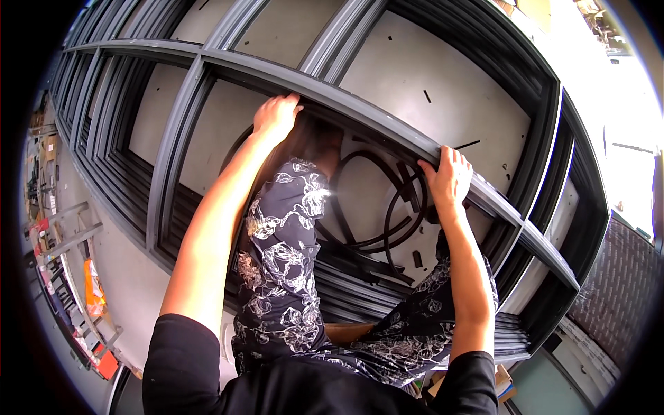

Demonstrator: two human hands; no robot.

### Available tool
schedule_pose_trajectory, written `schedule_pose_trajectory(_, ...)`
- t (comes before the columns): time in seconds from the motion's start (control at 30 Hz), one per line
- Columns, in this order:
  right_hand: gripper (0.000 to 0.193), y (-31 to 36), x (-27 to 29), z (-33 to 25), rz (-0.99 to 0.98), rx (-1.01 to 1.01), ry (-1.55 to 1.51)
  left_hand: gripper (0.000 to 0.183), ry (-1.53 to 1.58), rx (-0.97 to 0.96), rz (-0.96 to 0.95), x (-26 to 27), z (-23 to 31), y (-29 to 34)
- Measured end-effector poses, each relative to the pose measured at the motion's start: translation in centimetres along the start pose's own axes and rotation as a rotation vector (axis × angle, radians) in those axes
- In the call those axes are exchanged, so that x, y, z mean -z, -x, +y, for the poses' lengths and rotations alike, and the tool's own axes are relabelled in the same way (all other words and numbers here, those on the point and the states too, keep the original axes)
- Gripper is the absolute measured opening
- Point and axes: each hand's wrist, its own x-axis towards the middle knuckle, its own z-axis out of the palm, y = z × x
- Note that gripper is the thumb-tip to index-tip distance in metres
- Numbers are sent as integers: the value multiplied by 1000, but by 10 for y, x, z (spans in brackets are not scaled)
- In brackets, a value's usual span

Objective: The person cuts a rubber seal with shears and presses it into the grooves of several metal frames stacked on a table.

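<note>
Pale grey concrete floor point(443, 83), bright daylight flooding in at right (washed out), metal racks point(69, 228) at left, orange bag point(93, 287) beside them

Rubber strip point(387, 207) lies coiled on floor point(443, 83) behind frame bar point(360, 104).

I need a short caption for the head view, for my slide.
Both hands, left hand and right hand, grasp a grey frame bar above coiled black rubber strip.

A workshop: stacked grey window frames point(360, 104), metal racks point(66, 235) and a bare concrete floor point(124, 270).
</note>
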Motion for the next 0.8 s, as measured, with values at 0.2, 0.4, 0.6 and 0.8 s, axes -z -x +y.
schedule_pose_trajectory(0.2, 52, -8, -4, -16, -27, -11, -44, 26, -4, 24, -54, 3, 4, -2)
schedule_pose_trajectory(0.4, 53, -17, -9, -34, 62, 29, -7, 26, -22, 39, -69, 4, 9, -2)
schedule_pose_trajectory(0.6, 51, -21, -16, -29, 10, 67, 1, 22, -8, 23, -12, 1, 6, 1)
schedule_pose_trajectory(0.8, 44, -21, -5, -21, -45, 145, -91, 24, 28, -34, -5, 0, 6, -2)
